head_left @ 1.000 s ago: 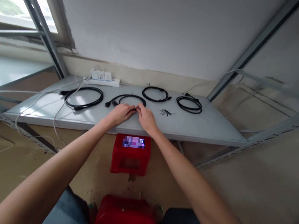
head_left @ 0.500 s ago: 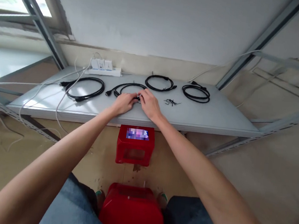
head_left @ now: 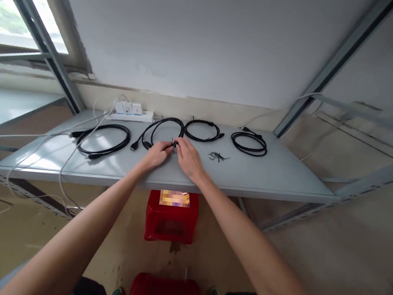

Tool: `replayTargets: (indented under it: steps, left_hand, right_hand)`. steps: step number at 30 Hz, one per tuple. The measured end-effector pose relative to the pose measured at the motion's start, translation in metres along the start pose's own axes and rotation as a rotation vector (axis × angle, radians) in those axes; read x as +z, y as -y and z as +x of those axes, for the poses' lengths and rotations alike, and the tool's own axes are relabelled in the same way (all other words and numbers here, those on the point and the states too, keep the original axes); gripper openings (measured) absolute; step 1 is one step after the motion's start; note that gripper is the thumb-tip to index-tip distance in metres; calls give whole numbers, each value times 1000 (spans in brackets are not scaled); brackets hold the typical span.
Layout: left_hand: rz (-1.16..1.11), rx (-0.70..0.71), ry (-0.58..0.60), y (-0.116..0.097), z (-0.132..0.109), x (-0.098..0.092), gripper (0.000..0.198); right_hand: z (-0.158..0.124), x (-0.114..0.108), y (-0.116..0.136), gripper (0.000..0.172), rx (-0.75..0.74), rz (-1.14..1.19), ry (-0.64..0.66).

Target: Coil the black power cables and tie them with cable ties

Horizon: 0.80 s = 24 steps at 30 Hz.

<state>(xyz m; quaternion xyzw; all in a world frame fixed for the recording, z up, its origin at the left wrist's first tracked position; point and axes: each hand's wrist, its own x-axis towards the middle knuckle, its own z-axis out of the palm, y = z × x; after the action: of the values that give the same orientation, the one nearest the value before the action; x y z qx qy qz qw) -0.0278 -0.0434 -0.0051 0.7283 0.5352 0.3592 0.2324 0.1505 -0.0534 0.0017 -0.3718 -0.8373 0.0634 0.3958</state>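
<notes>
A black cable (head_left: 168, 119) with a flat plug (head_left: 133, 146) lies in loose loops on the grey shelf (head_left: 271, 179). At the near side of these loops, my left hand (head_left: 158, 155) pinches the cable with closed fingers. Right beside it, my right hand (head_left: 188, 157) is also closed on the cable, the fingertips of both hands nearly meeting. A thin black tie end (head_left: 172, 140) sticks up between them; its exact hold is hidden by the fingers. To the right of my right hand lies a small heap of black twist ties (head_left: 218, 157).
Other coiled black cables lie at the left (head_left: 128, 140), back middle (head_left: 206, 122) and right (head_left: 249, 151). A white power strip (head_left: 132, 115) with chargers stands at the back; white cords trail over the left side. Below are red stools (head_left: 153, 218), one bearing a blurred screen.
The view has tilted up, so the shelf sits lower in the picture. The held cable's loops stand wider and rounder behind my hands, which stay close together on it.
</notes>
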Motion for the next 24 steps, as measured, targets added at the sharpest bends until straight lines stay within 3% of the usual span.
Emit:
replayTargets:
  steps: [5,9,11,17,24]
  left_hand:
    - [142,-2,25,-10,-1,-2,27]
    - [188,-32,8,-12,-1,-2,29]
    - [188,-39,14,-14,-1,-2,30]
    - [234,-14,23,-16,-3,-2,25]
    - [302,5,39,-12,-1,2,31]
  right_hand:
    - [-1,-3,-2,37,87,73,112]
    - [-4,-3,-4,48,11,125,204]
    - [-5,-1,-3,45,3,124,186]
    - [-6,0,0,16,-5,-38,188]
    - [-7,-1,-3,13,114,-59,89]
